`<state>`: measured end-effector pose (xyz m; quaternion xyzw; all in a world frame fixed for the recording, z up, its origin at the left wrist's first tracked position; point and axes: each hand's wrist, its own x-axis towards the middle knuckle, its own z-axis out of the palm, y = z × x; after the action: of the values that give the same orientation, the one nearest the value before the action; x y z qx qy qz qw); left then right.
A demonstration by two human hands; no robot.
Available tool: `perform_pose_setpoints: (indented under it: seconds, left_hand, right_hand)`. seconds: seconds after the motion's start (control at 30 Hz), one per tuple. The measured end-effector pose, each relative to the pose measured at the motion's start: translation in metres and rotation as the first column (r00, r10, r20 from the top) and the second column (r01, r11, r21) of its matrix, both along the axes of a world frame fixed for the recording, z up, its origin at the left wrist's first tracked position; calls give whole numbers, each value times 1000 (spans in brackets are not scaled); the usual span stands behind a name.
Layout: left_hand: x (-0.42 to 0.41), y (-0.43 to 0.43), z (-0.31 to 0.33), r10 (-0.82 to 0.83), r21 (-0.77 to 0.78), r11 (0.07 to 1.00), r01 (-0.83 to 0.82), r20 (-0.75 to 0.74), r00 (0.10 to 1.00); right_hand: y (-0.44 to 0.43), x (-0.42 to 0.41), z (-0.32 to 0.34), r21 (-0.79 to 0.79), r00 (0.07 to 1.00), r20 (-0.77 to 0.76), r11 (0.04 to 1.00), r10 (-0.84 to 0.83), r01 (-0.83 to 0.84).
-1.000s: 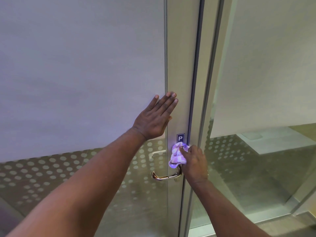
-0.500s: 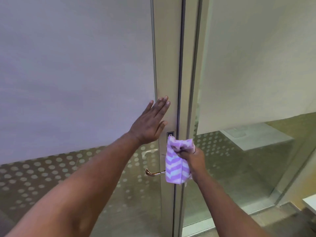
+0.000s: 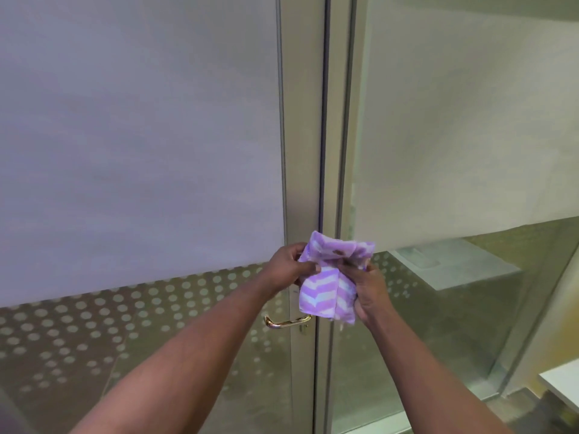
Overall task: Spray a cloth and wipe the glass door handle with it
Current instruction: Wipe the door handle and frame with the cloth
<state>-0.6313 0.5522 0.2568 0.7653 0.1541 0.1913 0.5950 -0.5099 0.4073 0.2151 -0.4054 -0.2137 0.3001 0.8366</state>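
Observation:
A purple and white zigzag cloth (image 3: 322,292) hangs in front of the door frame, held in both hands. My left hand (image 3: 289,264) pinches its upper left edge. My right hand (image 3: 366,292) grips its right side. Below the cloth, a shiny brass lever handle (image 3: 286,322) sticks out to the left from the glass door (image 3: 141,151). The cloth is apart from the handle, a little above and to its right. No spray bottle is in view.
The door's metal frame (image 3: 302,120) runs vertically through the middle, with a fixed glass panel (image 3: 454,120) to its right. Both panes are frosted above, with a dotted band lower down. A white surface corner (image 3: 562,386) shows at the lower right.
My left hand has left the door frame and come down to the cloth. My right hand has pulled the cloth off the handle, and both hands now hold it in front of the frame.

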Motion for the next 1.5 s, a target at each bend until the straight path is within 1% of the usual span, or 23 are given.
perform_pose_setpoints:
  seconds: [0.07,0.13,0.2,0.23,0.27,0.33,0.4,0.47,0.57,0.63,0.7,0.73,0.8,0.87,0.97,1.07,1.13,1.2,1.3,1.33,1.4,1.43,1.5]
  left_hand:
    - [0,-5,4,75,42,996,-78,61,995]
    - [1,-8,10,110,67,991,-118,110,988]
    - [2,-10,14,122,97,986,-138,151,981]
    - [3,-11,15,127,101,984,-145,165,978]
    - [3,-12,17,132,94,984,-149,171,976]
    - [5,-13,18,132,83,985,-148,172,976]
    - [6,-12,17,118,75,988,-133,184,976]
    - [5,-11,18,92,83,991,-109,190,978]
    - [0,-5,16,25,148,988,-43,120,992]
    - [-5,1,16,7,37,999,-9,55,998]
    - [-7,7,16,-7,-77,997,5,-21,1000]
    - [-8,9,16,-21,-77,997,16,-64,998]
    - [-7,12,15,-45,19,999,48,-127,991]
    - [-5,14,12,-35,94,994,47,-128,991]
    - [-2,16,10,38,119,992,-28,-85,996]
    - [0,20,6,72,160,985,-65,-38,997]
    - [1,21,4,99,217,971,-98,3,995]
    - [4,18,0,160,294,940,-172,62,985]
    - [9,12,-10,243,381,878,-291,169,955]
    - [9,10,-14,250,391,866,-310,199,948]
    - [11,7,-22,252,417,849,-324,220,942]
    - [10,6,-26,245,443,839,-314,208,947]
    - [9,5,-33,198,538,805,-249,151,968]
  right_hand:
    - [-4,-3,4,-9,995,69,998,68,-68]
    - [-10,0,2,68,988,-12,986,153,-152]
    - [-17,6,1,182,947,-114,943,301,-278]
    - [-19,7,1,207,926,-138,924,352,-320]
    - [-21,7,1,205,915,-130,913,383,-353]
    - [-20,8,2,119,923,-60,921,380,-371]
    - [-18,6,5,-12,947,26,947,321,-320]
    - [-15,6,4,-109,966,37,962,255,-250]
    - [-11,10,0,-168,992,75,982,102,-89]
    - [-9,9,0,-200,986,166,980,14,20]
    - [-7,8,2,-252,956,290,961,-40,117]
    - [-6,7,3,-273,939,339,951,-49,148]
    - [-3,5,3,-278,924,377,944,-64,179]
    - [0,2,1,-257,935,346,950,-79,176]
    - [3,3,-6,-208,960,264,967,-92,150]
    - [4,6,-14,-182,990,133,980,-54,78]
    - [5,4,-20,-285,997,76,958,-10,31]
    - [8,0,-26,-386,1000,19,922,23,-14]
    - [15,-7,-33,-443,997,-83,896,5,-41]
    - [18,-10,-34,-421,992,-122,904,22,-72]
    - [24,-14,-35,-286,975,-204,947,88,-145]
    - [26,-16,-33,-192,968,-228,969,109,-154]
    - [31,-17,-27,-48,971,-209,990,119,-132]
